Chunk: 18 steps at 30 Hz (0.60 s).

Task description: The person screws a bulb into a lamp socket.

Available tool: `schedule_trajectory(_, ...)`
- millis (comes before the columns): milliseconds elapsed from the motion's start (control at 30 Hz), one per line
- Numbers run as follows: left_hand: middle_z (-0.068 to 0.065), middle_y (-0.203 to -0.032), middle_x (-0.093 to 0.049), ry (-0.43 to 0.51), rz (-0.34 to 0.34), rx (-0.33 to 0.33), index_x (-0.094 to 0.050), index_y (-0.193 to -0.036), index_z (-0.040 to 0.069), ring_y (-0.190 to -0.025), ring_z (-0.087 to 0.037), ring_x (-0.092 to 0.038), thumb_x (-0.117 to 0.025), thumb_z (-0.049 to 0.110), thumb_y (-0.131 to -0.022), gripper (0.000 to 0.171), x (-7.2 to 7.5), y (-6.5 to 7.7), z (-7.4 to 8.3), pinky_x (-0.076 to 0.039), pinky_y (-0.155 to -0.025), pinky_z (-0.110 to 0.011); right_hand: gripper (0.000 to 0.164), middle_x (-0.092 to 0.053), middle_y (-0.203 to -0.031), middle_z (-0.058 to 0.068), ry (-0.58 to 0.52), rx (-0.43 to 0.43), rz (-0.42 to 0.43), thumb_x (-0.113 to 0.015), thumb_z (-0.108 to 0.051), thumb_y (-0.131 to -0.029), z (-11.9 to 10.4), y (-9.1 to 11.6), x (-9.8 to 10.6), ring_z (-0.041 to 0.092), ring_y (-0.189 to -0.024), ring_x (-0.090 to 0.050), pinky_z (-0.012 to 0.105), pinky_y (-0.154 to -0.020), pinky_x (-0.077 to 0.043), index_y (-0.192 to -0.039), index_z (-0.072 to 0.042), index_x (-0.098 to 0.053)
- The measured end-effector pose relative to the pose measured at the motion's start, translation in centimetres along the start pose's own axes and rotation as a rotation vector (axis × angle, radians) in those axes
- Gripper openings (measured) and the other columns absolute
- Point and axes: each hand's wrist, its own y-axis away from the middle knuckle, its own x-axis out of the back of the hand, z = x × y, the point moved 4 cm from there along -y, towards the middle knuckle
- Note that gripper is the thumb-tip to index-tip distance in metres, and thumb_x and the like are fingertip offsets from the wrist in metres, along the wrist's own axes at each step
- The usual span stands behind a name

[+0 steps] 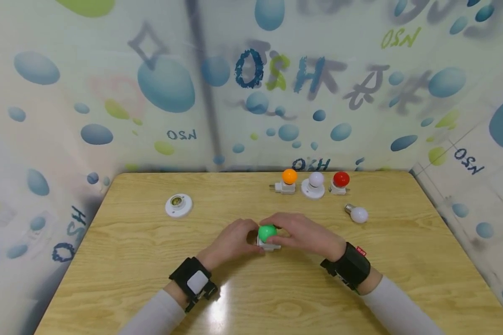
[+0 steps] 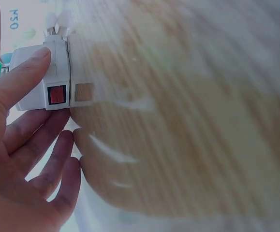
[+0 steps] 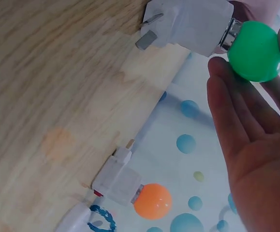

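Near the middle of the table, a green bulb [image 1: 267, 232] sits upright in a white plug-in socket [image 1: 269, 246]. My left hand [image 1: 234, 239] grips the socket between thumb and fingers. In the left wrist view a red switch [image 2: 57, 94] shows on the socket's side, under the left hand's [image 2: 19, 125] thumb. My right hand [image 1: 303, 234] pinches the green bulb from the right, thumb and fingertips on its round part. Some silver thread of the green bulb [image 3: 256, 50] shows outside the socket [image 3: 193, 26] in the right wrist view, where two plug pins stick out.
Along the table's [image 1: 130, 260] back edge stand an orange bulb [image 1: 289, 176] and a red bulb [image 1: 341, 179] in plug-in sockets, with a white bulb [image 1: 316, 179] in a round base between them. A loose white bulb [image 1: 358, 214] lies right, a round bulbless base [image 1: 179, 205] left.
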Motion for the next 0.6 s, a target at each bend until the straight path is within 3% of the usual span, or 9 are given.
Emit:
schedule_trajectory(233,0.008,-0.098,-0.064,-0.004,-0.015,0.009,-0.069,-0.105,0.014,-0.088,-0.008,-0.054,-0.080,0.041,-0.073,0.043,-0.09,-0.25,-0.11,-0.045,-0.085,-0.031,0.044,-0.059,-0.105,-0.011,0.148,-0.023,0.071,-0.065,-0.049,-0.085,-0.45,-0.47,0.07,0.009,-0.087,-0.055,0.021,-0.076,-0.049,-0.116,-0.018,-0.060)
schedule_trajectory(400,0.009,-0.093,-0.063,-0.005,0.001,0.012,-0.069,-0.103,0.014,-0.084,-0.009,-0.053,-0.080,0.041,-0.073,0.041,0.04,-0.20,-0.08,-0.045,-0.080,-0.030,0.050,-0.055,-0.092,-0.013,0.229,-0.034,0.103,-0.066,-0.058,-0.079,-0.71,-0.83,0.08,0.005,-0.077,-0.051,0.019,-0.067,-0.046,-0.109,-0.018,-0.058)
schedule_trajectory(600,0.009,-0.093,-0.063,0.003,-0.009,0.027,-0.069,-0.104,0.014,-0.084,-0.009,-0.053,-0.079,0.043,-0.073,0.043,0.01,-0.01,-0.05,-0.045,-0.078,-0.029,0.083,-0.060,-0.113,-0.006,0.267,-0.128,0.093,-0.059,-0.075,-0.071,-0.45,-0.17,0.99,0.007,-0.097,-0.054,0.027,-0.080,-0.049,-0.129,-0.015,-0.056)
